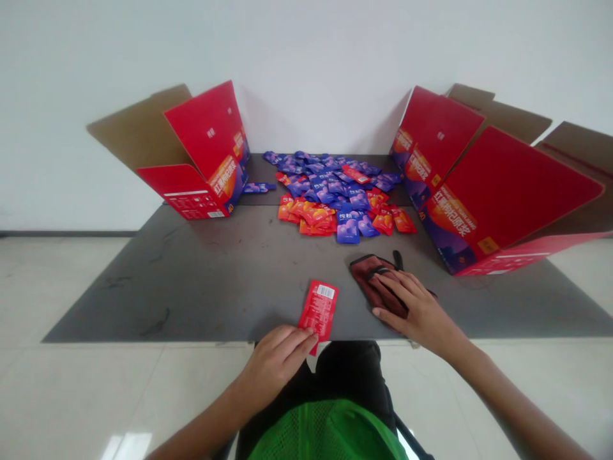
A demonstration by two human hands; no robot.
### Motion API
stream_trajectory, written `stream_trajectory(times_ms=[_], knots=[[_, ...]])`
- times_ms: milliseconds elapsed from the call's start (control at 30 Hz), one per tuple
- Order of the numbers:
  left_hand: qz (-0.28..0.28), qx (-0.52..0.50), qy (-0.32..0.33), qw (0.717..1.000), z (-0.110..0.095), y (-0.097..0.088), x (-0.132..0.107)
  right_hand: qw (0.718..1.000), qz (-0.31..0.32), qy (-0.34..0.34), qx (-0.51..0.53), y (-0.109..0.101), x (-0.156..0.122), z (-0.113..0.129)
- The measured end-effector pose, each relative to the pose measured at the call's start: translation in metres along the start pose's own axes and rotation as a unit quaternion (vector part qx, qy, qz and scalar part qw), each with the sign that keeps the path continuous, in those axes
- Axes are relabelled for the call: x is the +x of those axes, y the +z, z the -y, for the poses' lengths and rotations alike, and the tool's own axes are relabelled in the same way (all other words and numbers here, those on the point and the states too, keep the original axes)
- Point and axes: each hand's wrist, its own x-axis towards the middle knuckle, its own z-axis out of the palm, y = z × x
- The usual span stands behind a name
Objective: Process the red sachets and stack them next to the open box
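My left hand (280,359) pinches the lower end of a red sachet (320,306) at the table's front edge. Its back faces up, with a white barcode and small print. To the right, my right hand (421,313) rests on a brown cloth pouch (376,281) with black trim and a black strap, fingers spread over its top. Part of the pouch is hidden under the fingers. Beyond both hands lies a heap of purple sachets (348,225) and orange-red sachets (316,217).
On the left of the grey table (215,275) stands an open red carton (191,185), flaps up. Two more open red cartons, a nearer one (502,191) and a farther one (421,134), stand at the right. A white wall (316,76) closes off the back.
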Motion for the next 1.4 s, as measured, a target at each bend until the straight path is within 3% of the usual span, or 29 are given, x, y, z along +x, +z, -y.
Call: stream_trajectory(times_ms=[100,200,333,467,533,600,633,800,1000,1100,1200,1300,1400], knots=[[-0.055,-0.043,-0.015,0.997,0.002,-0.005,0.006,1.0,-0.024,0.004,0.013,-0.001,0.0,0.006],[-0.127,-0.106,-0.086,0.983,0.005,-0.016,0.019,1.0,-0.024,-0.003,0.013,0.0,-0.002,0.006],[-0.229,-0.202,-0.268,0.914,0.014,-0.044,0.039,1.0,-0.011,-0.017,-0.005,0.003,-0.006,0.0],[-0.231,-0.278,-0.398,0.843,0.045,-0.073,0.048,0.999,-0.023,-0.031,-0.014,0.008,-0.009,-0.007],[-0.252,-0.366,-0.447,0.776,0.07,-0.081,0.044,0.999,-0.035,-0.031,-0.018,0.012,-0.009,-0.009],[-0.303,-0.46,-0.492,0.674,0.099,-0.084,0.035,0.998,-0.047,-0.026,-0.024,0.016,-0.01,-0.012],[-0.326,-0.478,-0.505,0.641,0.115,-0.085,0.028,0.998,-0.054,-0.024,-0.026,0.018,-0.009,-0.014],[-0.451,-0.475,-0.539,0.53,0.182,-0.093,-0.007,0.996,-0.082,-0.025,-0.032,0.026,-0.01,-0.021],[-0.558,-0.478,-0.538,0.413,0.22,-0.101,-0.025,0.991,-0.119,-0.04,-0.038,0.038,-0.012,-0.031],[-0.581,-0.483,-0.534,0.38,0.228,-0.099,-0.024,0.99,-0.131,-0.042,-0.039,0.046,-0.014,-0.038],[-0.585,-0.482,-0.537,0.371,0.233,-0.094,-0.02,0.99,-0.132,-0.032,-0.041,0.05,-0.014,-0.041],[-0.566,-0.477,-0.55,0.387,0.23,-0.09,-0.015,0.991,-0.13,-0.025,-0.036,0.048,-0.014,-0.039],[-0.514,-0.478,-0.568,0.43,0.217,-0.089,-0.016,0.992,-0.122,-0.024,-0.028,0.043,-0.013,-0.033]])
